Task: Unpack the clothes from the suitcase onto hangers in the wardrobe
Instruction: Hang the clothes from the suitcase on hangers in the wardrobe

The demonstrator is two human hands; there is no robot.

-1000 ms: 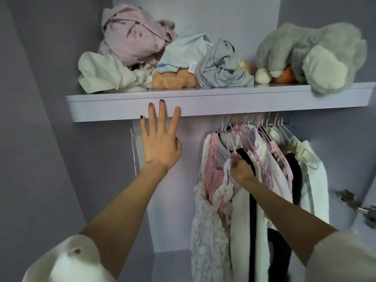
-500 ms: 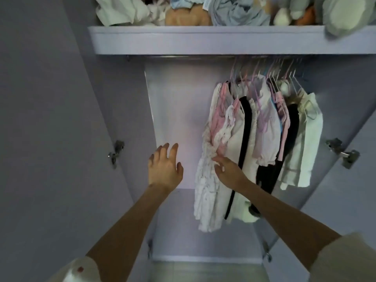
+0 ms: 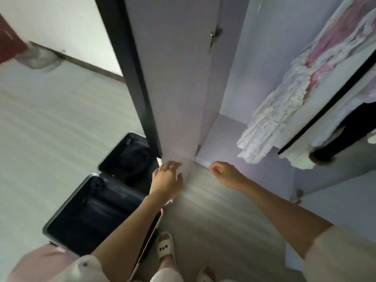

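Note:
An open black suitcase [image 3: 95,208] lies on the floor at lower left, both halves showing dark lining; I see no clothes in it. Several garments hang in the wardrobe at upper right, among them a white and pink ruffled dress [image 3: 284,94]. My left hand [image 3: 166,180] hovers above the suitcase's right edge with relaxed fingers and holds nothing. Loosely curled and also holding nothing, my right hand [image 3: 225,174] hangs in front of the wardrobe's bottom edge. The view is blurred by motion.
The open lilac wardrobe door [image 3: 175,78] stands edge-on between suitcase and wardrobe, with a black edge on its left. My slippered feet [image 3: 165,247] stand on pale wood-look floor [image 3: 213,210]. A grey object [image 3: 38,58] sits by the far wall.
My head has swung down and left from the shelf and hanging rail to the floor. Both hands dropped; the right one let go of the hanging clothes.

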